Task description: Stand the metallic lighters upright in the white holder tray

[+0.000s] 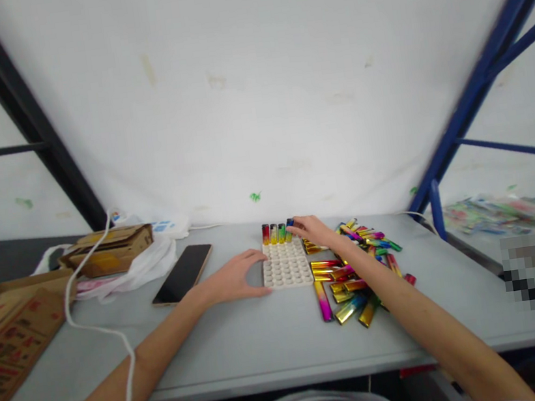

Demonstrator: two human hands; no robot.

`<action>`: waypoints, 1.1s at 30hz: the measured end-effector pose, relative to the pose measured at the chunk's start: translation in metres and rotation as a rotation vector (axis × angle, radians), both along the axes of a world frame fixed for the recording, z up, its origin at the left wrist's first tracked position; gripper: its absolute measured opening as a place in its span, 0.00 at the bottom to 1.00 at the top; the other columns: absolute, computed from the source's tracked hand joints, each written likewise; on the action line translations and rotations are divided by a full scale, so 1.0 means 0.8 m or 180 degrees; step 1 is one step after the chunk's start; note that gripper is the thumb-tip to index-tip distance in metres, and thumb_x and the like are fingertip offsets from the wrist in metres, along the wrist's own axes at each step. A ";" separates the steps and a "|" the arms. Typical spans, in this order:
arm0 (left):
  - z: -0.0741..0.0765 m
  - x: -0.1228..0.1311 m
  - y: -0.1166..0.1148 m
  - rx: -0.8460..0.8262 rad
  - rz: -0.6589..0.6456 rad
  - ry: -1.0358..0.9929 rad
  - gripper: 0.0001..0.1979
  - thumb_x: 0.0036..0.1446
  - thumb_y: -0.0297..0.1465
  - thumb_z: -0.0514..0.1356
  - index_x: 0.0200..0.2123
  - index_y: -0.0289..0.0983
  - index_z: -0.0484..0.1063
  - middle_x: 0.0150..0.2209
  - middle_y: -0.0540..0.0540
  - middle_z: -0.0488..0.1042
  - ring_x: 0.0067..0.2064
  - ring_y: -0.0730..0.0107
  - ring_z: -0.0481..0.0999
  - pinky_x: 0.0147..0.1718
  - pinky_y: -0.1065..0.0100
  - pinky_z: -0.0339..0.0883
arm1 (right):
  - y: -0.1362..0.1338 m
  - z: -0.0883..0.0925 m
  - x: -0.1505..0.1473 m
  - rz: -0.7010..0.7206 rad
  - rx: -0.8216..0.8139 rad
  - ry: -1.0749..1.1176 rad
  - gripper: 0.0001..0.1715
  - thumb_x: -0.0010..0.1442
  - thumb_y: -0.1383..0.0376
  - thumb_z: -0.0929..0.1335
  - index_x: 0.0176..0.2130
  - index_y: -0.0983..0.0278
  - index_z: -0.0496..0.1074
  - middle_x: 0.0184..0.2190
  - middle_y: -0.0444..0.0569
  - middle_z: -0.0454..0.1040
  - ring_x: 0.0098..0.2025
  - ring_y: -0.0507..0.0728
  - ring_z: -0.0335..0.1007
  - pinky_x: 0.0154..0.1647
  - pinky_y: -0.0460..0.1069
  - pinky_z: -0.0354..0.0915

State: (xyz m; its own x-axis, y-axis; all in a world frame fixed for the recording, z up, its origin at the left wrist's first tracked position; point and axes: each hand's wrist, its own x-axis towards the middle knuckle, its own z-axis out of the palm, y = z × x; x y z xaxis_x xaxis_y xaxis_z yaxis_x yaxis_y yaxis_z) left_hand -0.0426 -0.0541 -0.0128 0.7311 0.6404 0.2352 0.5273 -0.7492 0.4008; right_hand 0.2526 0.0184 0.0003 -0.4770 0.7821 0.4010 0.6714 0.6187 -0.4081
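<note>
Perhaps white tray (287, 272) touches left hand (228, 279)

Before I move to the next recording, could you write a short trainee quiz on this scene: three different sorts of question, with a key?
1. Multiple choice: where does the pile of shiny, colourful pieces lie?
A) left of the white tray
B) right of the white tray
C) inside a cardboard box

2. True or false: a phone lies on the left side of the tray.

3. Open: which hand is at the row of standing lighters, and where is the other?

Key:
1. B
2. True
3. The right hand is at the row's right end; the left hand is beside the tray's left edge, thumb and fingers apart.
</note>
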 end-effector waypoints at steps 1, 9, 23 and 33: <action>0.000 0.000 0.000 0.0001 0.0005 0.0000 0.34 0.54 0.49 0.67 0.59 0.40 0.67 0.60 0.40 0.70 0.61 0.51 0.70 0.64 0.54 0.59 | 0.003 0.001 0.001 0.0002 0.0009 -0.0010 0.23 0.68 0.49 0.63 0.31 0.62 0.69 0.26 0.45 0.73 0.28 0.54 0.62 0.33 0.48 0.56; 0.001 0.000 0.000 0.0040 0.0013 0.0057 0.34 0.54 0.50 0.67 0.59 0.40 0.67 0.59 0.40 0.70 0.61 0.52 0.70 0.64 0.56 0.60 | 0.011 0.002 0.004 0.0138 -0.0306 0.0208 0.24 0.67 0.48 0.63 0.30 0.62 0.67 0.25 0.44 0.70 0.29 0.54 0.61 0.33 0.48 0.56; 0.003 0.002 -0.002 -0.0025 0.0069 0.0033 0.34 0.53 0.49 0.68 0.58 0.40 0.67 0.60 0.40 0.70 0.61 0.51 0.71 0.64 0.55 0.61 | 0.000 0.007 0.009 0.0274 -0.0533 0.0057 0.22 0.62 0.48 0.69 0.30 0.64 0.73 0.26 0.44 0.74 0.29 0.54 0.66 0.33 0.48 0.61; 0.002 0.000 0.000 -0.0010 0.0022 0.0092 0.34 0.55 0.49 0.66 0.59 0.39 0.66 0.60 0.40 0.69 0.62 0.52 0.69 0.64 0.57 0.59 | -0.123 0.042 0.060 -0.0006 -0.0515 -0.0421 0.13 0.66 0.56 0.68 0.40 0.61 0.79 0.37 0.51 0.80 0.38 0.59 0.74 0.43 0.52 0.67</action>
